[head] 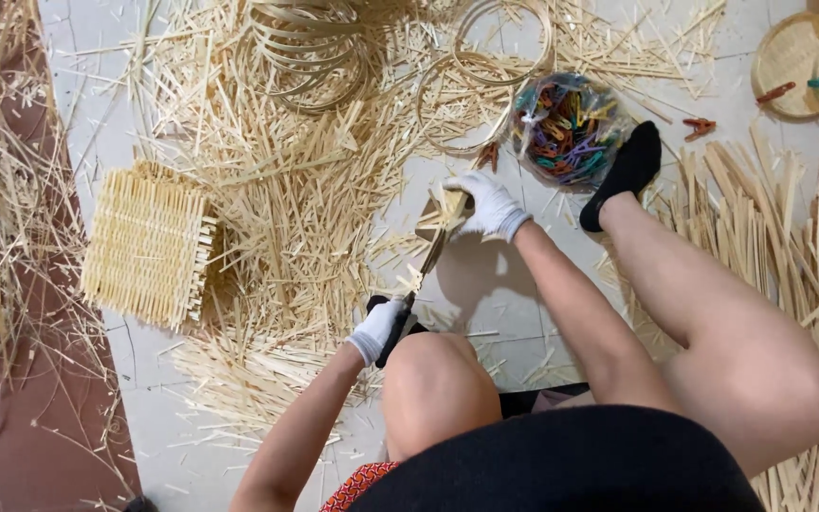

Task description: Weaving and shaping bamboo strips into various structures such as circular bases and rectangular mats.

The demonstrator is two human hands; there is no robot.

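I sit on the floor wearing white gloves. My left hand (378, 327) grips the black handles of long shears (426, 265), just beside my left knee. The blades point up and away toward a small woven bamboo piece (445, 209). My right hand (491, 205) holds that piece by its right side, above the pale floor tiles. The blade tips meet the piece's lower edge. My right foot in a black sock (623, 173) rests just right of that hand.
A stack of square woven bamboo mats (149, 246) lies to the left. Bamboo trimmings (286, 190) cover the floor ahead, with bamboo hoops (310, 47) beyond. A clear bag of coloured clips (566, 128), round woven trays (793, 62) and long bamboo strips (798, 228) are on the right.
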